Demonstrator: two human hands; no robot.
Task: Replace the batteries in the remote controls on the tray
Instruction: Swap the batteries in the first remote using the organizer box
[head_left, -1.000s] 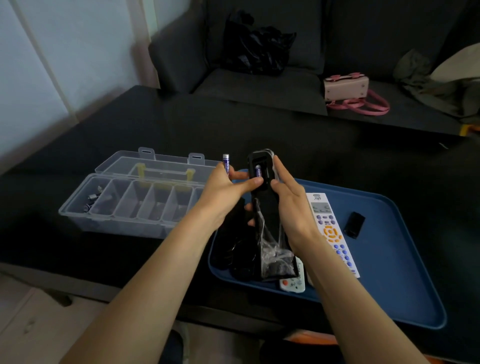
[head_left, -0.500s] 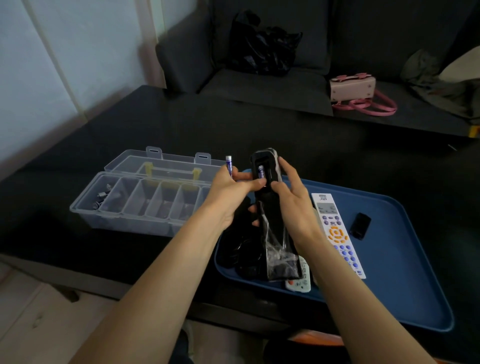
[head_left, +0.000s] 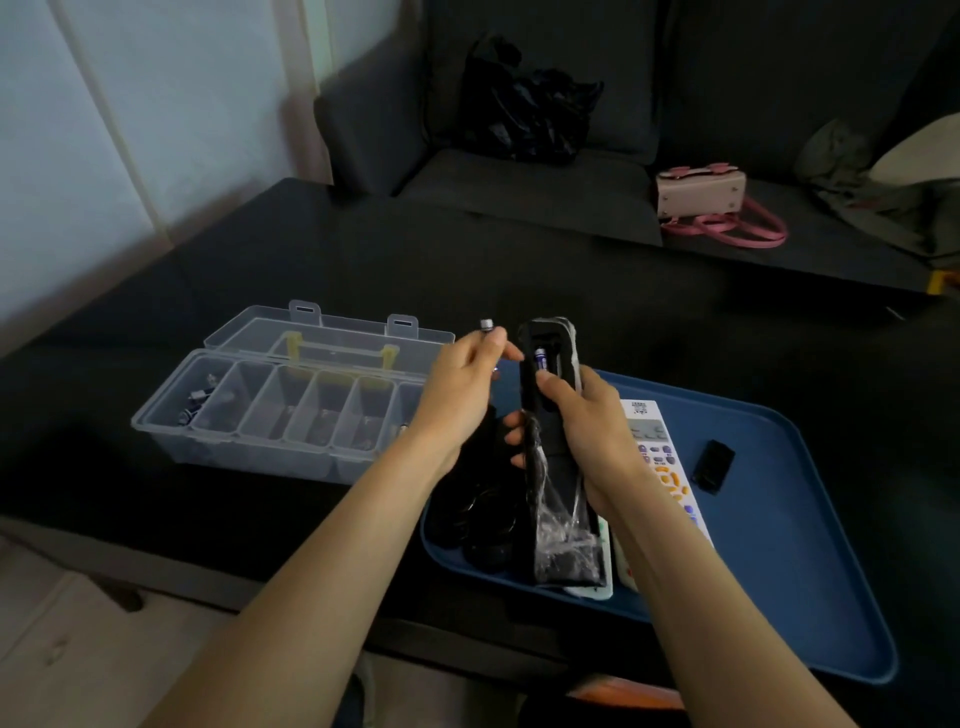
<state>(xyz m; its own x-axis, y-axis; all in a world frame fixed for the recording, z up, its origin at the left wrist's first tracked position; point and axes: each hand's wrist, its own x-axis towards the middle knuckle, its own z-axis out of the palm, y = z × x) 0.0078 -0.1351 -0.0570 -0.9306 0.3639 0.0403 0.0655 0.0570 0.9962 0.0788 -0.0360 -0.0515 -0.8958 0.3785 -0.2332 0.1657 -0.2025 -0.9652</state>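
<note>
The right hand (head_left: 587, 415) grips a black remote control (head_left: 550, 415) wrapped in clear plastic, holding it upright over the near left part of the blue tray (head_left: 779, 519); its fingers (head_left: 514, 449) curl round the body and the thumb presses on the open battery compartment, where one battery (head_left: 540, 358) sits; the left hand (head_left: 460, 389) is just beside the remote, apart from it, its fingers pinching a second battery (head_left: 487, 327) whose metal end pokes up above the fingertips; the tray lies on the dark worktop (head_left: 363, 260); on the tray a white remote (head_left: 660, 457) with coloured buttons lies just right of the held one, partly hidden by the right wrist, and a small black battery cover (head_left: 712, 466) lies further right, apart from it; dark round things lie at the tray's near left corner, too dim to tell; left of the tray stands a clear organiser box (head_left: 270, 410) with its lid open, small items in its leftmost compartment; behind the worktop a dark sofa (head_left: 519, 182) carries a black bag (head_left: 524, 114) and a pink handbag (head_left: 701, 195).
</note>
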